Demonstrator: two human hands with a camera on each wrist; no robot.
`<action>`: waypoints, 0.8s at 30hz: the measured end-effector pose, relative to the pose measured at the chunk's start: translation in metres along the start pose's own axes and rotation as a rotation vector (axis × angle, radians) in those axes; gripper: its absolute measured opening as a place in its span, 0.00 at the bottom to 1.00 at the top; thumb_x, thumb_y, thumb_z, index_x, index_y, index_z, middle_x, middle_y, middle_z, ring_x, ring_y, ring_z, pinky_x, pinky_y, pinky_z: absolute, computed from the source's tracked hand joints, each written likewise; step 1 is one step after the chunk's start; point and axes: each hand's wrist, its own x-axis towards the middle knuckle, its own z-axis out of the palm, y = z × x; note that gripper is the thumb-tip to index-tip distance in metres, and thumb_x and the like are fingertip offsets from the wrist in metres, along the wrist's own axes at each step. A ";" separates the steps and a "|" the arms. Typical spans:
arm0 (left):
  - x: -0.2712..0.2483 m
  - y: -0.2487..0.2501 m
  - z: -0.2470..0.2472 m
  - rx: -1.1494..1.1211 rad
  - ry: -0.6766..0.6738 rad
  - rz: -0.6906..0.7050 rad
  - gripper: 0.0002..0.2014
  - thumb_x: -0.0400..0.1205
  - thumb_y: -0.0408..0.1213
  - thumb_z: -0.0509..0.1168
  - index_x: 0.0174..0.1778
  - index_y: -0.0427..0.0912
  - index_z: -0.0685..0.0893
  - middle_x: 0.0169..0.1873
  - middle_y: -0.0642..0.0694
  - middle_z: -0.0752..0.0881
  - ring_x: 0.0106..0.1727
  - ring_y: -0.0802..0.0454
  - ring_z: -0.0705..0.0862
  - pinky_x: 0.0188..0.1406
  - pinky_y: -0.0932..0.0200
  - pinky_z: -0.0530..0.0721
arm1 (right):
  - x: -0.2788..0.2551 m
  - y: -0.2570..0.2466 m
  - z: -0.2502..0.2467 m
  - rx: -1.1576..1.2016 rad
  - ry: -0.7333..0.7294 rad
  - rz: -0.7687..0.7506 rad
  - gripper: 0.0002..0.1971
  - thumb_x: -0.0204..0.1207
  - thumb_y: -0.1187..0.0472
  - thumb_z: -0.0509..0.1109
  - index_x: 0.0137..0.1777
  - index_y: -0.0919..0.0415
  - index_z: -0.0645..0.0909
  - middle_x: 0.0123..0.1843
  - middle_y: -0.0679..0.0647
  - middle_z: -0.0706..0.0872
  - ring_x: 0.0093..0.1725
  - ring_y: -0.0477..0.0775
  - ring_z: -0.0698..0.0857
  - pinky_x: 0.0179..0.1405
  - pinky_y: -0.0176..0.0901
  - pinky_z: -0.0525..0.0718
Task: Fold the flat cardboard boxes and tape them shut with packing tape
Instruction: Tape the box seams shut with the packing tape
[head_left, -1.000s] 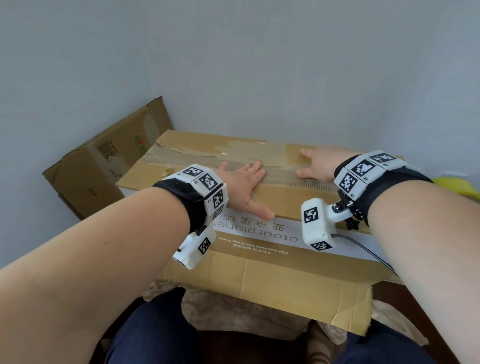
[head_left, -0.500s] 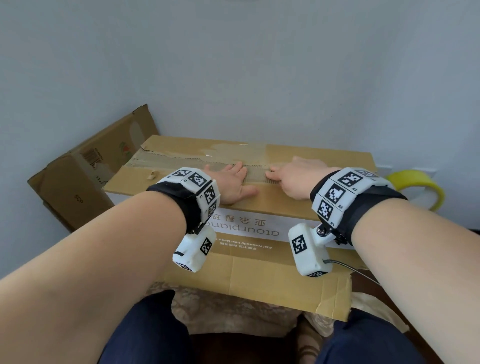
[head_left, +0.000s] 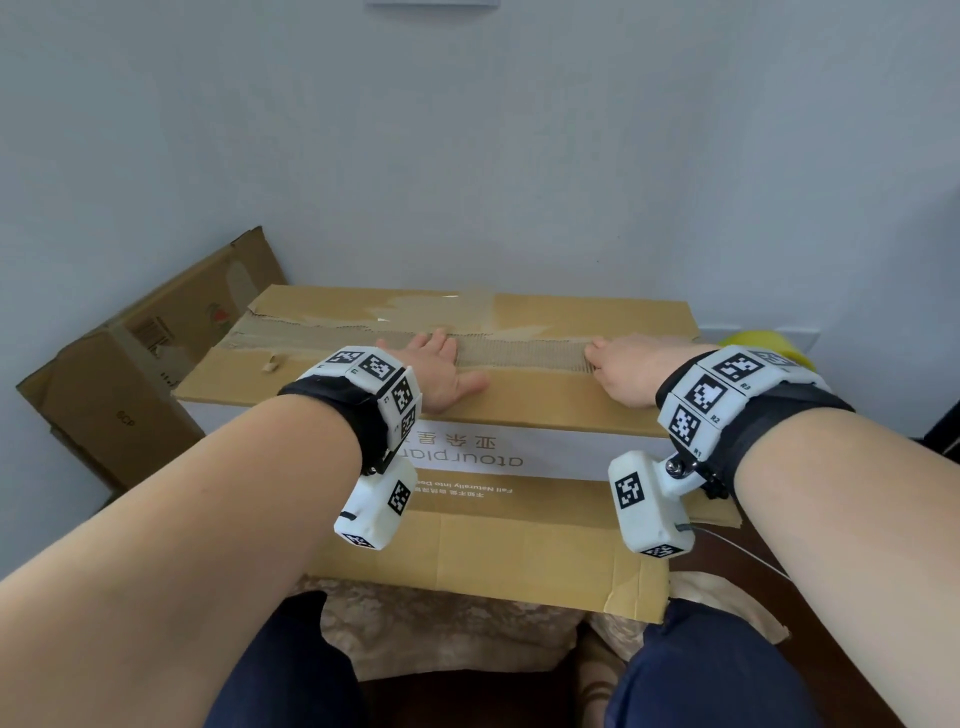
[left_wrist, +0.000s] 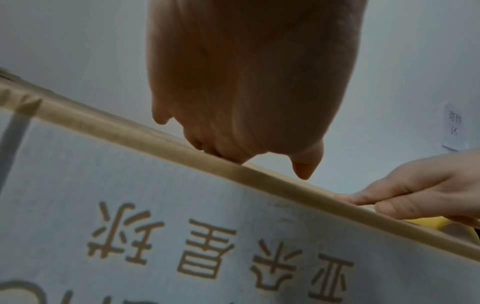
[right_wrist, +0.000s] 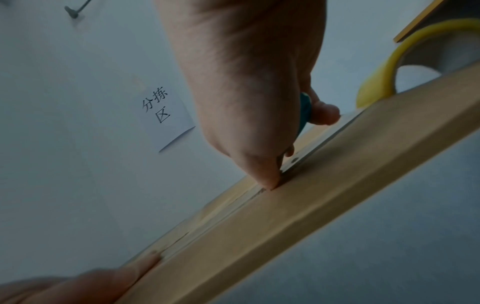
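Note:
A long cardboard box (head_left: 545, 402) with a white printed side lies across my lap. A torn, tape-stripped seam (head_left: 519, 356) runs along its top. My left hand (head_left: 441, 364) lies flat on the seam with its fingers straight and presses down; the left wrist view shows its palm (left_wrist: 246, 102) at the box edge. My right hand (head_left: 623, 364) is curled on the seam further right. In the right wrist view it (right_wrist: 259, 102) grips a teal-handled cutter (right_wrist: 305, 111), whose thin metal blade lies along the seam while the thumb presses beside it. A yellow tape roll (head_left: 763, 345) stands behind the box's right end.
A second brown cardboard box (head_left: 130, 395) leans on the wall at the left. The wall rises close behind the box and carries a paper label (right_wrist: 166, 115). A patterned cushion (head_left: 441, 623) lies under the box, between my knees.
My right hand curled up, first slid left toward the left hand, then moved right along the seam. The left hand stayed flat in place.

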 end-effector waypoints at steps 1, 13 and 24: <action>0.000 0.000 0.000 0.004 0.003 -0.007 0.40 0.82 0.66 0.37 0.84 0.43 0.42 0.84 0.48 0.42 0.84 0.50 0.44 0.78 0.30 0.46 | -0.002 0.007 0.002 -0.003 -0.005 0.023 0.20 0.84 0.62 0.53 0.75 0.58 0.70 0.71 0.54 0.77 0.63 0.58 0.81 0.63 0.55 0.81; 0.000 0.056 -0.009 0.030 0.051 0.097 0.42 0.81 0.69 0.40 0.84 0.44 0.42 0.84 0.50 0.41 0.84 0.51 0.43 0.78 0.30 0.46 | -0.015 0.057 0.027 0.059 0.008 0.179 0.16 0.81 0.62 0.55 0.65 0.58 0.77 0.60 0.54 0.83 0.56 0.58 0.83 0.56 0.54 0.83; 0.015 0.145 -0.013 -0.049 0.021 0.309 0.32 0.87 0.57 0.38 0.84 0.45 0.43 0.84 0.51 0.40 0.84 0.50 0.42 0.77 0.31 0.45 | -0.032 0.073 0.045 0.158 0.125 -0.002 0.23 0.88 0.60 0.46 0.81 0.66 0.55 0.79 0.61 0.63 0.76 0.61 0.66 0.73 0.54 0.68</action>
